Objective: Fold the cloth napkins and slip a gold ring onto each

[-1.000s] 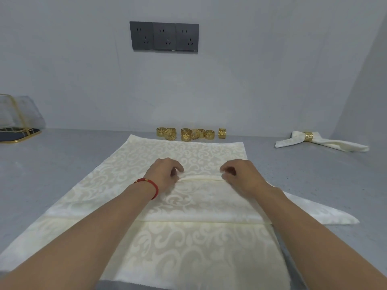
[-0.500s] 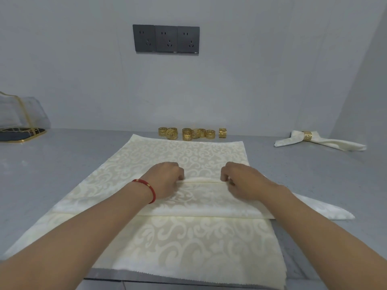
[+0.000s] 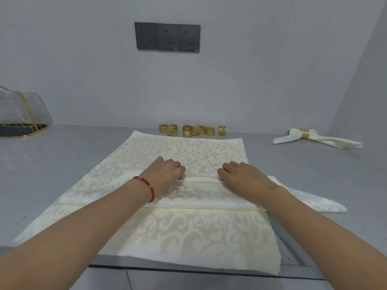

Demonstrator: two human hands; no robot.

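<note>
One napkin lies done with its ring on, far right on the tabletop. Both hands, left and right, pinch a fold in the cloth in the middle. Many rings wait behind it.

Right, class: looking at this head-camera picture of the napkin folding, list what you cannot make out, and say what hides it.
- Fingertips of the left hand and right hand: curled under, hidden by the knuckles.
- Exact number of gold rings: small, overlapping by the wall.
- Contents of the gold-trimmed clear bag: cut by the left edge.
- Near hem of the cream napkin: partly behind the forearms.
</note>
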